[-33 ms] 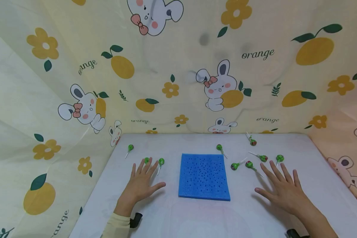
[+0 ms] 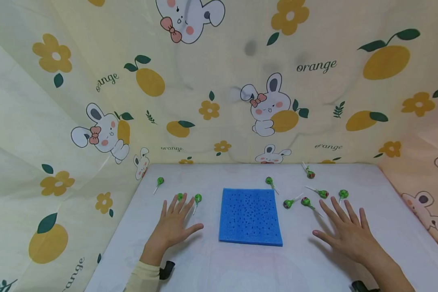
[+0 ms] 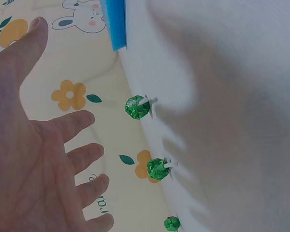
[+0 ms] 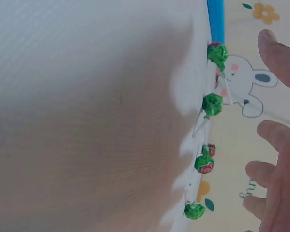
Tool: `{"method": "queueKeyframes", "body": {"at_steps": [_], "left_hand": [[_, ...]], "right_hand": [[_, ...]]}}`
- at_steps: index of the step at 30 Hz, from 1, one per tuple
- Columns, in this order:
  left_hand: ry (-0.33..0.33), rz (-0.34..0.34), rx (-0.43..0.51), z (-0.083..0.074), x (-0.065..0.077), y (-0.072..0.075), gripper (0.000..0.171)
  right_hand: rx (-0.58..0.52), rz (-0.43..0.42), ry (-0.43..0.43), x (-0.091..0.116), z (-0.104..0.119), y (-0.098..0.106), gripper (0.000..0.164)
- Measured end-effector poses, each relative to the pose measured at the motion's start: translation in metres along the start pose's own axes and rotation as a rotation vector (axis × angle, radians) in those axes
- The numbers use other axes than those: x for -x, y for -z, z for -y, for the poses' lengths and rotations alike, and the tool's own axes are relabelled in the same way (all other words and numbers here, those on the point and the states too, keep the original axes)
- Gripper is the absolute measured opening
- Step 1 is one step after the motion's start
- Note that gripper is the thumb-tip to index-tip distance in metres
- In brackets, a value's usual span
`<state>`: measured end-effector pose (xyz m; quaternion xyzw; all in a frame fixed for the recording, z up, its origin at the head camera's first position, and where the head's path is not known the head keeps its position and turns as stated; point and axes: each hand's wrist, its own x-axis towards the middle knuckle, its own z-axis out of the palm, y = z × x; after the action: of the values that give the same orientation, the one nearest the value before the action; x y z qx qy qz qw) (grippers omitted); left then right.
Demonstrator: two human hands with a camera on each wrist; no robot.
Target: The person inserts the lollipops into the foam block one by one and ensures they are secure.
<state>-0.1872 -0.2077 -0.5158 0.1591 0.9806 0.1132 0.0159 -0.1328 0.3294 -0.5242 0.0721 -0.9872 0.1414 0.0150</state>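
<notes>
My left hand [image 2: 175, 227] hovers over the left part of the table, fingers spread and nothing held. Just beyond its fingertips lie two green-wrapped lollipops, one lollipop [image 2: 198, 198] in full sight and another lollipop [image 2: 180, 196] partly hidden behind the fingers. My right hand [image 2: 344, 237] is spread in the same way on the right, casting a shadow below it. Nearest its fingertips are a lollipop [image 2: 343, 194] and a second lollipop [image 2: 323, 194]. Between the hands lies a flat blue foam block [image 2: 250, 217] dotted with small holes. The right wrist view shows several lollipops [image 4: 213, 104] ahead of the fingers.
A lollipop [image 2: 160, 181] lies at the far left of the white table [image 2: 211, 263]. Another lollipop [image 2: 269, 180] is behind the foam's right corner, and one lollipop [image 2: 310, 174] sits near the back edge. Printed cloth [image 2: 233, 134] hangs behind and beside the table.
</notes>
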Motion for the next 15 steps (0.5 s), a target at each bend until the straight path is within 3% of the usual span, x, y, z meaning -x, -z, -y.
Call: {"method": "queueKeyframes", "body": {"at_steps": [15], "left_hand": [[-0.068,0.011,-0.023,-0.017,-0.009,-0.011,0.100]], "right_hand": [[0.029,-0.017,0.048,-0.009,0.010,0.000,0.108]]}}
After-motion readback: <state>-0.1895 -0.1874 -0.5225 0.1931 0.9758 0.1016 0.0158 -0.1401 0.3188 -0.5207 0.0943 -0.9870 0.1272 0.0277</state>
